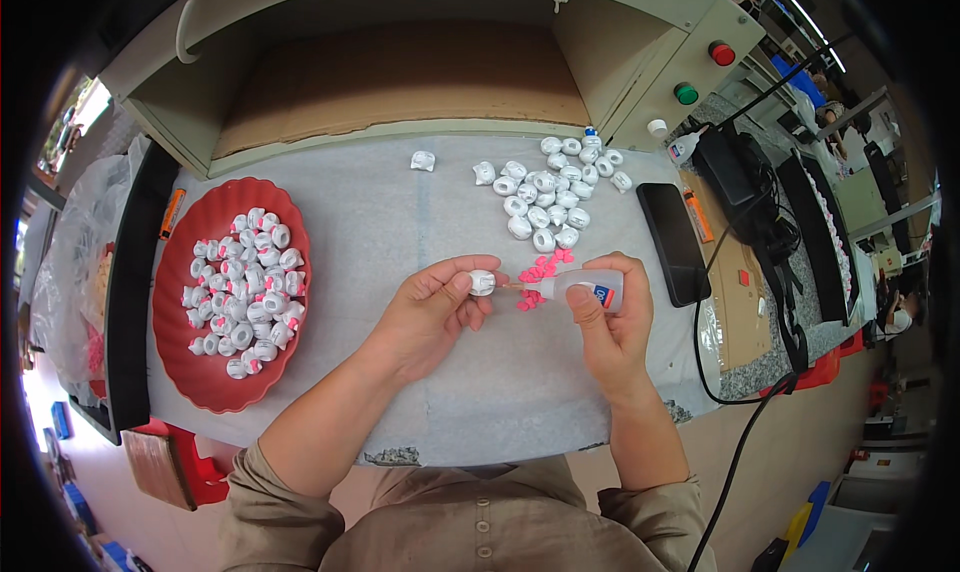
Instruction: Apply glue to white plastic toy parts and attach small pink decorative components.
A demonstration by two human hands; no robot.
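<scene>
white bead [482, 283] right of the red dish [232, 397] is pinched in my left hand [425, 307], my right hand [618, 327] curls round a bottle [606, 282], pink-trimmed beads [234, 269] inside the dish seem done, and loose beads [544, 181] to its right seem left.

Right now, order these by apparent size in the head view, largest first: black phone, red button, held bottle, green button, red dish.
1. Red dish
2. Black phone
3. Held bottle, partly hidden by the right hand
4. Red button and green button: too alike to rank
</scene>
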